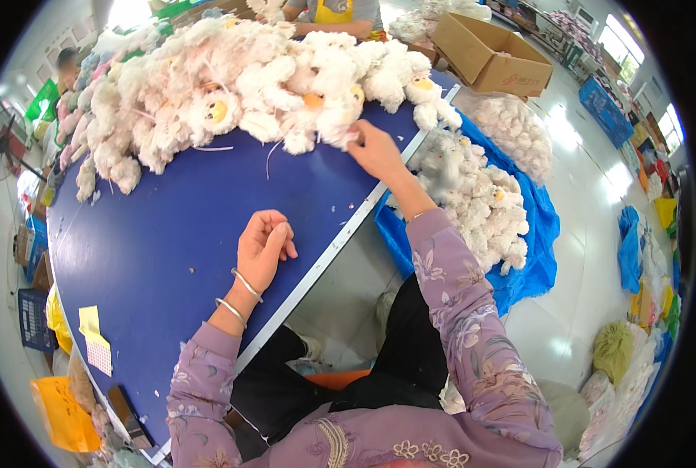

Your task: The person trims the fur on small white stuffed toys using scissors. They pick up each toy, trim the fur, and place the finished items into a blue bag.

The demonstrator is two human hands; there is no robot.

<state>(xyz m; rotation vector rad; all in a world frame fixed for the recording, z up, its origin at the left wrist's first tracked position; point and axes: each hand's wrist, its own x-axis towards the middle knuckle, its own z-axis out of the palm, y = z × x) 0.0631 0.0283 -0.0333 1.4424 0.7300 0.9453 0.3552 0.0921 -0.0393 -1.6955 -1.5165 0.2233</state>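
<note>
A big heap of cream-white fluffy plush toys point(184, 86) with yellow-orange faces covers the far part of the blue table point(168, 234). At the heap's near right edge, my right hand point(377, 152) pinches the fluffy end of one plush toy point(336, 131). That toy's outline merges with its neighbours. My left hand point(262, 248) is held over the middle of the table, loosely curled with fingers somewhat apart, and I see nothing in it. Thin pale ribbons point(270, 160) trail from the heap onto the tabletop.
Right of the table edge, a blue sheet point(539, 234) holds more plush toys point(488, 203). Behind it are a filled clear bag point(511, 132) and an open cardboard box point(492, 58). Yellow and white paper slips point(94, 343) lie at left. Another person point(336, 15) is across the table.
</note>
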